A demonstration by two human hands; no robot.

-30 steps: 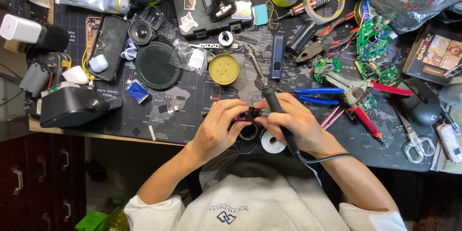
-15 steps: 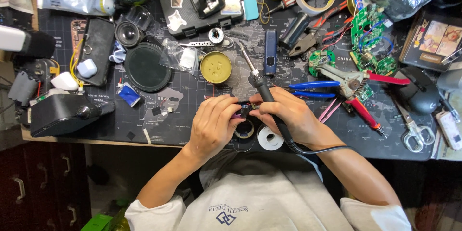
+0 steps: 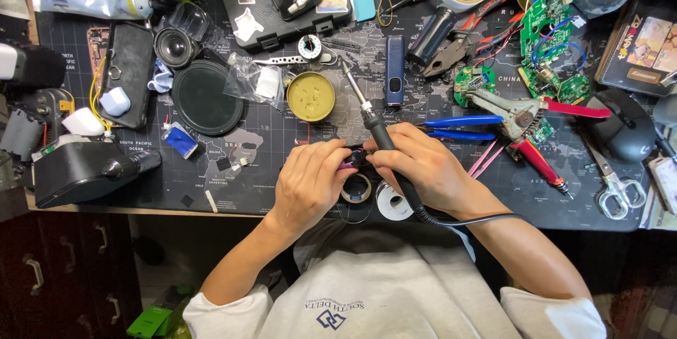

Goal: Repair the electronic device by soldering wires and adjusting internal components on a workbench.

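My left hand [image 3: 310,180] and my right hand [image 3: 422,168] meet over the front of a dark desk mat [image 3: 296,134], pinching a small dark part [image 3: 352,160] between their fingertips. A black-handled soldering iron [image 3: 374,124] lies across my right hand, its metal tip pointing up and away toward the round brass tin [image 3: 311,96]. Its black cord runs off past my right wrist. Below the hands lie a small tape ring [image 3: 357,189] and a white solder spool [image 3: 390,203], partly hidden.
Blue-handled pliers [image 3: 458,124], red-handled wire strippers [image 3: 529,117], green circuit boards [image 3: 550,35], scissors [image 3: 613,184] and a black mouse [image 3: 624,134] lie to the right. A round black lid [image 3: 206,106], phone [image 3: 127,74] and black device [image 3: 81,170] sit left.
Both hands have stayed together on the small part. The view has shifted slightly, so the desk items sit a little higher and to the left in the picture.
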